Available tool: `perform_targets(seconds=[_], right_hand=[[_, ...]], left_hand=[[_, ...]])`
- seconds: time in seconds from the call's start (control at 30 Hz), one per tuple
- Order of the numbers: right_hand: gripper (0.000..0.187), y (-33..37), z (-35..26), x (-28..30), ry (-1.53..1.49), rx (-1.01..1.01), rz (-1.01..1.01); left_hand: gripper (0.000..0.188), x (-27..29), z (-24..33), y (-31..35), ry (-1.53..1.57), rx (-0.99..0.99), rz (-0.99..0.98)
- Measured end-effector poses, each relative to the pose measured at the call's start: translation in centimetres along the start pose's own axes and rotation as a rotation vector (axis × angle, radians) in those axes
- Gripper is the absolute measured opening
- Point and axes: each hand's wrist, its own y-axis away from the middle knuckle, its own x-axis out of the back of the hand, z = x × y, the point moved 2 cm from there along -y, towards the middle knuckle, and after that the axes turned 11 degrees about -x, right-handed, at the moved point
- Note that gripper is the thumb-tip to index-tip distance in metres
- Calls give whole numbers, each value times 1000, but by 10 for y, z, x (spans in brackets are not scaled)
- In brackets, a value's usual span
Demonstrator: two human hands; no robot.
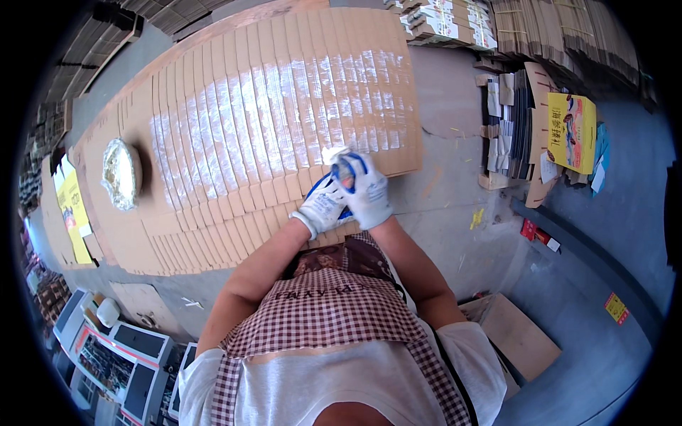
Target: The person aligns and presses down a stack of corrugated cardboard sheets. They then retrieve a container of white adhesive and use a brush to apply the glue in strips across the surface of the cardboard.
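Note:
Both my hands wear white work gloves with blue coating and meet over the near right part of a long spread of overlapping brown cardboard pieces. My right hand is curled closed, slightly blurred. A small white wad shows at its fingertips; I cannot make out what it is. Just left of it and touching it, my left hand has its fingers partly hidden behind the right one. Shiny, whitish wet-looking streaks cross the cardboard strips beyond my hands.
A bowl with a crinkled, shiny lining stands on the cardboard's left end. Yellow printed cardboard lies farther left. At right are a yellow box and stacked flat cardboard. A machine stands lower left; a board lies lower right.

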Motion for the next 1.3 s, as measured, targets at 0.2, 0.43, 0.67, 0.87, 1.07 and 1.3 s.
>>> perform_targets(seconds=[0.2, 0.43, 0.67, 0.87, 1.07, 1.3], right_hand=[[44, -22, 53, 52, 62, -193, 330], [45, -21, 89, 48, 72, -242, 284], [34, -25, 108, 82, -122, -388, 342], [36, -45, 135, 89, 118, -450, 364], [43, -57, 31, 48, -366, -96, 149], [42, -102, 56, 57, 20, -294, 132]], left_hand=[[68, 9, 5, -9, -44, -33, 16], [71, 9, 6, -11, -52, -9, -59], [72, 7, 8, -11, -51, 17, -78], [73, 8, 6, -12, -76, 13, -80], [68, 9, 7, -12, -63, -4, -19], [68, 11, 6, -11, -58, -13, -13]])
